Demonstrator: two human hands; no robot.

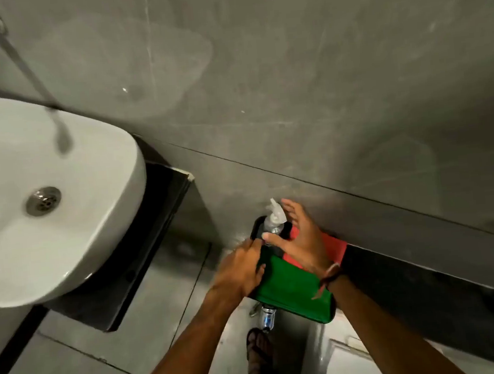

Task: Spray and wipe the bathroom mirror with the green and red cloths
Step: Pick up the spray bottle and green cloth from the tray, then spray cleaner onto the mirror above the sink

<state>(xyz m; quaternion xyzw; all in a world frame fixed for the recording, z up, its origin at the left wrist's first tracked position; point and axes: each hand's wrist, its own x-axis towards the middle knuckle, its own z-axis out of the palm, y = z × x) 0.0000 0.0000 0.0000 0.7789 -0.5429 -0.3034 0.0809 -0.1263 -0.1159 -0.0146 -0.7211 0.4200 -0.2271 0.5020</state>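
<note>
Head view: the right hand (300, 239) hovers spread, grasping nothing, beside the spray bottle (274, 219) on the black tray (257, 225) the left hand (241, 270) grips, so tilting could topple it onto the green cloth (291, 285).

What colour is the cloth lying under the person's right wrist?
Green; the green cloth shows clearly in the head view, with a red cloth behind it.

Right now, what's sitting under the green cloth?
A black tray holds the green cloth. A red cloth pokes out behind it. The right hand covers where they meet.
</note>
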